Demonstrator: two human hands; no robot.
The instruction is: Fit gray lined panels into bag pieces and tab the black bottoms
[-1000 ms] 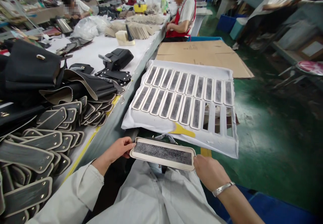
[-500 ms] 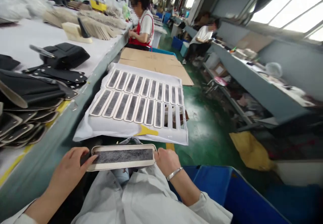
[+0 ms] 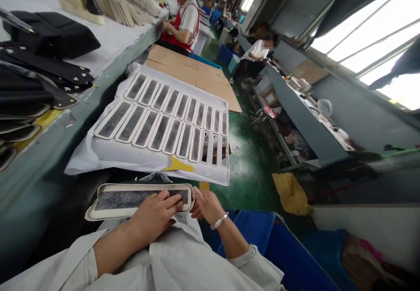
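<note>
On my lap lies a long bag panel (image 3: 121, 200), cream-edged with a dark grey strip down its middle. A dark strap-like part shows behind its far edge. My left hand (image 3: 154, 214) rests on the right half of the panel, fingers stretched over the grey strip. At the right end, my right hand (image 3: 206, 205) grips the panel's edge between thumb and fingers. Just beyond lies a white sheet-covered board (image 3: 108, 153) bearing two rows of similar panels (image 3: 160, 131). A yellow flat piece (image 3: 179, 165) is at its near edge.
Black leather bag parts (image 3: 52, 35) lie on the worktable (image 3: 108, 59) at left. A blue bin (image 3: 256, 232) stands at my right. Cardboard (image 3: 187, 72) lies beyond the board. A co-worker (image 3: 185, 24) sits ahead; another person (image 3: 257, 52) sits at the right bench.
My left hand has left the panel's left end and moved right, onto its face. My right hand stays at the right end. The view has tilted and shifted.
</note>
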